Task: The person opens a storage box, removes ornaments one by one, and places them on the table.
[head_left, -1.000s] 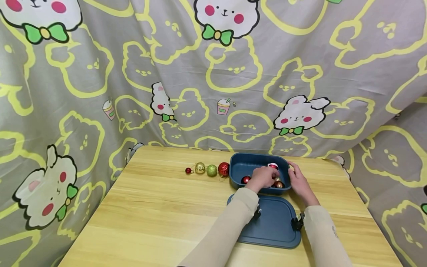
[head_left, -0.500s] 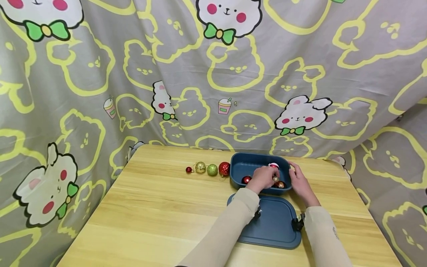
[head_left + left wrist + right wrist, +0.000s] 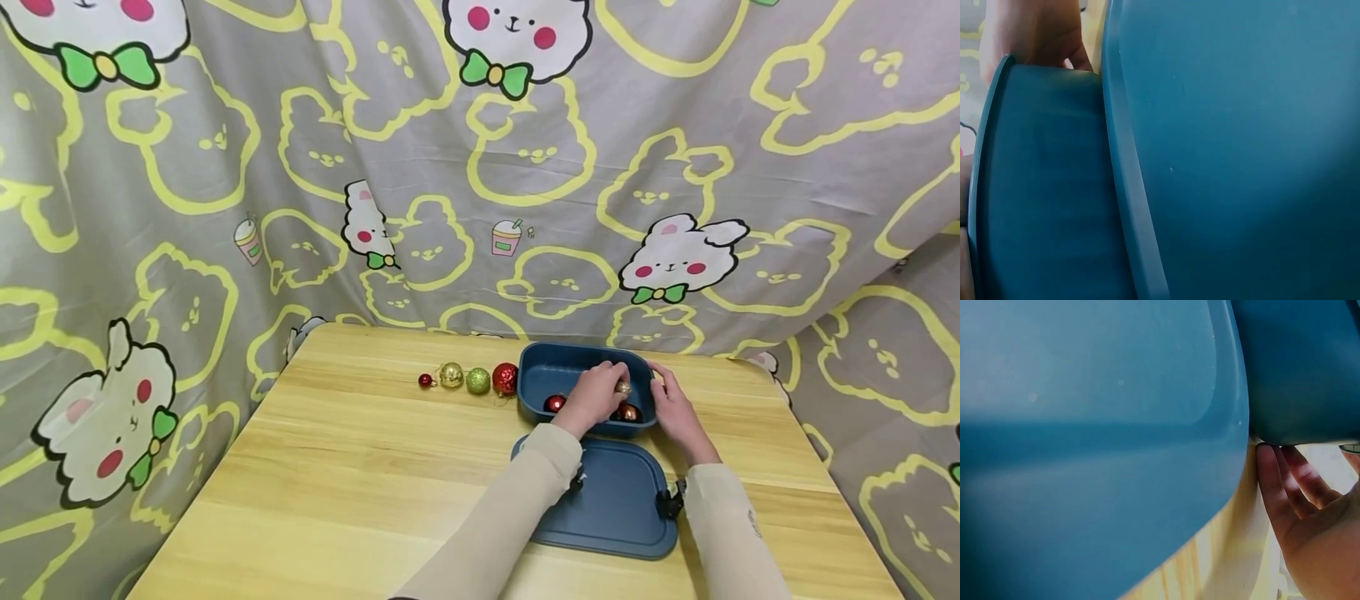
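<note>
Grey curtain (image 3: 420,125) with yellow outlines and white bunnies behind, wooden table (image 3: 315,467) below. Blue box (image 3: 558,375) at the back, lid (image 3: 611,500) lying in front, partly under the left sleeve (image 3: 495,517). Left hand inside box, fingers curled, pinching small gold ball (image 3: 623,387); thumb hidden, anything else under the palm can't be made out. Red ball (image 3: 555,404) and copper ball (image 3: 628,412) in box, each partly covered. Right hand (image 3: 672,408) touches the box's right end, fingers fairly straight. Left of box, a row: small dark red ball (image 3: 425,381), larger gold ball (image 3: 451,375), green ball (image 3: 477,381), red glitter ball (image 3: 505,379) just beside the wall. Black piece (image 3: 670,502) by the right sleeve (image 3: 735,533), hard to identify. Left wrist view mostly box wall and lid, hand cut off at left edge; right wrist view shows fingertips against box, balls out of sight
</note>
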### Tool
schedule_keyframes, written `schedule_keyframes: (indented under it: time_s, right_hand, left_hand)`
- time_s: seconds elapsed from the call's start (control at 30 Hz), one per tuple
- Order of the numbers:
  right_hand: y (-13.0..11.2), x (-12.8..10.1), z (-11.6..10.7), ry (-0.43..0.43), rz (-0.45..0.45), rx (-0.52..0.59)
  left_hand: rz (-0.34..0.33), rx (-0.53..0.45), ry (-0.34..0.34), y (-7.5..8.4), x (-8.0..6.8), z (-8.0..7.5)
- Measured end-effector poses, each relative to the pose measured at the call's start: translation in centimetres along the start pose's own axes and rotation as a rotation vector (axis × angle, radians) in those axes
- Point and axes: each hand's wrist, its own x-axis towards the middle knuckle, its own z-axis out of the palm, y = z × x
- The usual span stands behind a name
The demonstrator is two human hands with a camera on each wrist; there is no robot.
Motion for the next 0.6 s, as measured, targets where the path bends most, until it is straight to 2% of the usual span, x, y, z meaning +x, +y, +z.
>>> schedule_keyframes:
  time_s: [0.17,0.33,0.5,0.6]
  right_hand:
    - [0.09,0.01,-0.05,-0.002,-0.001,-0.002]
    - [0.15,-0.07,-0.12,-0.007,0.008,-0.012]
    - [0.05,-0.08,-0.17,-0.015,0.011,-0.020]
    - [-0.07,-0.06,-0.12,-0.018,0.008,-0.026]
  left_hand:
    - [0.013,-0.102,0.101,-0.08,-0.34,-0.19]
    - [-0.003,-0.218,0.191,-0.25,-0.54,-0.19]
    - [-0.007,-0.289,0.250,-0.38,-0.61,-0.29]
    - [-0.005,-0.321,0.264,-0.42,-0.74,-0.48]
